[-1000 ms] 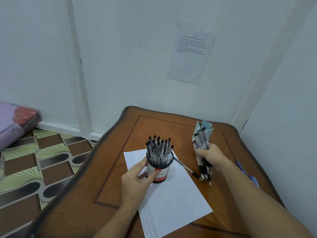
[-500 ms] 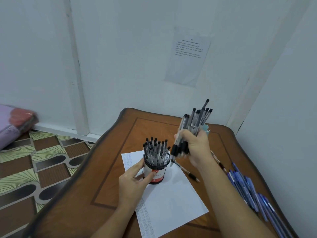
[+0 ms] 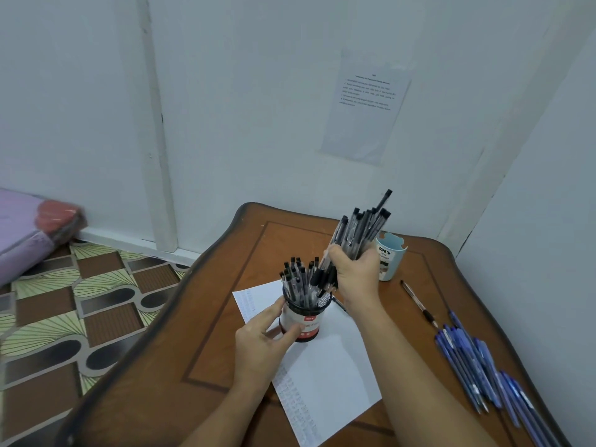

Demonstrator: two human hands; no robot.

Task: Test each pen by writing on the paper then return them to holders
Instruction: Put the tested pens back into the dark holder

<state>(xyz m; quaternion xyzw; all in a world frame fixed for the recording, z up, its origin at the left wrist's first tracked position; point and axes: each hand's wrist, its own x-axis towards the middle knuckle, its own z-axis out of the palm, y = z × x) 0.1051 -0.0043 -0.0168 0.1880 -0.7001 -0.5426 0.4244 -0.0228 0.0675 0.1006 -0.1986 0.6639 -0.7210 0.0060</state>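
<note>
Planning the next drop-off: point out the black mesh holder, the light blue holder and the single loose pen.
black mesh holder (image 3: 311,322): head view, on its white label.
light blue holder (image 3: 392,258): head view, on its front wall.
single loose pen (image 3: 419,303): head view, on its mid-barrel.

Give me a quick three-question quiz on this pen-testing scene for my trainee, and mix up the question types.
1. True or false: the left hand holds the black mesh holder.
2. What does the right hand hold? A) a bundle of black pens B) one sheet of paper C) a single blue pen
3. Fill in: the blue pens lie loose on the ___, right of the paper.

Key: 1 true; 2 A; 3 table.
</note>
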